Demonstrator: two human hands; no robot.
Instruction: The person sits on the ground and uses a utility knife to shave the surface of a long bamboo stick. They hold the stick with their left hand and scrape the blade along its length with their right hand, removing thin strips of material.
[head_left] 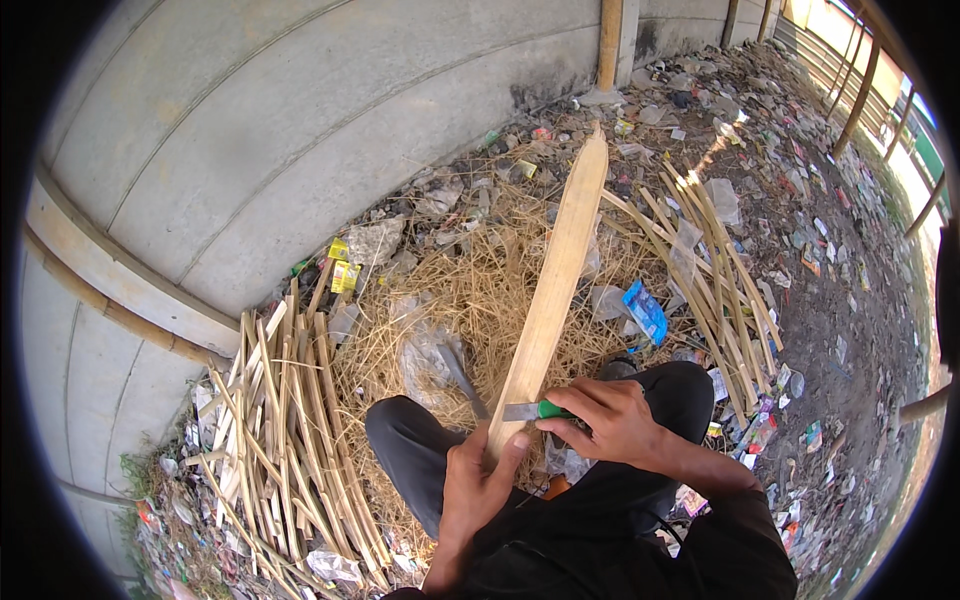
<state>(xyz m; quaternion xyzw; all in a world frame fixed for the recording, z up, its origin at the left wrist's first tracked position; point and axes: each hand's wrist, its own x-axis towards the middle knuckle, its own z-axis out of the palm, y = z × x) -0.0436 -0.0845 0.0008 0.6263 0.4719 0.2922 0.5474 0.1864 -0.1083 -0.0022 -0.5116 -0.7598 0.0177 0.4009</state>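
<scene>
Leftmost, a smooth grey concrete wall curves behind a loose heap of narrow, pale wooden strips, which lie across one another on the ground. Next comes a bed of straw-coloured, curly shavings, with a flat grey metal blade lying near the left knee, its kind hard to tell. The left hand has its fingers clamped on the near end of a long, broad, pale wooden slat, the thumb lying over its face. This slat is held between the knees and slants up and away to a narrowed, ragged far tip. Just above the left hand, the short metal blade of a green-handled knife lies across the slat; the right hand has its fingers closed around the handle. Farther right are a crumpled blue plastic wrapper and a second bundle of thin, pale strips on littered dark soil. Judging by the two piles, plenty of narrow strips are already made, while the broad slat appears unsplit; how much cutting is left cannot be told.
</scene>
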